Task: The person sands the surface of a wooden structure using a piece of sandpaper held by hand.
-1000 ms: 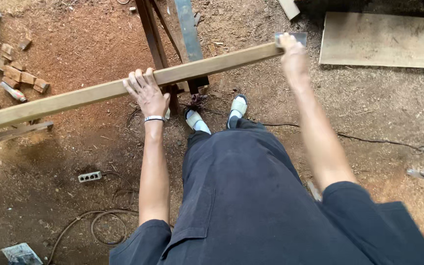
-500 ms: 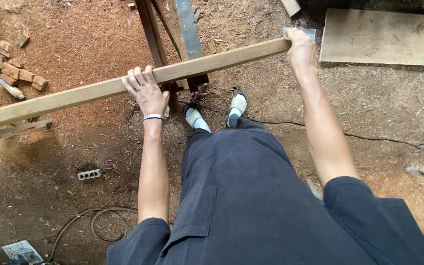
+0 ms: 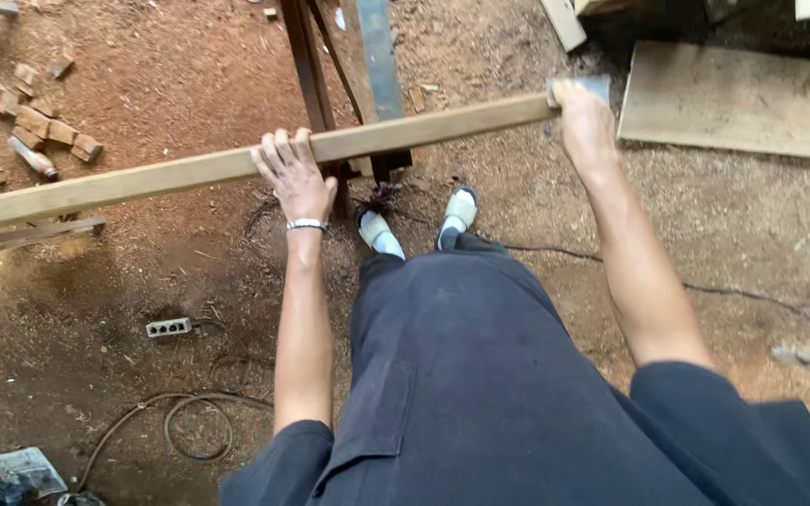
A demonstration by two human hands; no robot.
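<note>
Running across the upper part of the view, the long wooden board [image 3: 189, 173] sits above the dirt floor [image 3: 142, 272], held up by both hands. The left hand [image 3: 292, 173] lies over it near the middle, fingers [image 3: 278, 150] curled over the far edge and clamped on the wood, a silver bracelet [image 3: 307, 224] at the wrist. The right hand [image 3: 585, 117] grips the board's right end, where a grey block [image 3: 592, 87] shows against the fingers; whether those fingers are closed around the block or only around the wood I cannot tell.

Compared with a moment ago, little has changed: both hands hold the same spots, and the board's tilt looks the same.

Behind and below the board stands a dark metal stand [image 3: 316, 84] with a grey upright beam [image 3: 377, 56], crossing under the board between the two hands. The person's feet in pale shoes [image 3: 461, 208] stand just beneath. A wide plank [image 3: 742, 98] lies on the floor to the right, small wood offcuts [image 3: 39, 122] to the far left, a white power strip [image 3: 169, 327] and a coiled cable [image 3: 189, 426] lower left.

The board's long axis runs left to right, the right end higher in the view and the left end dipping past the frame edge.
</note>
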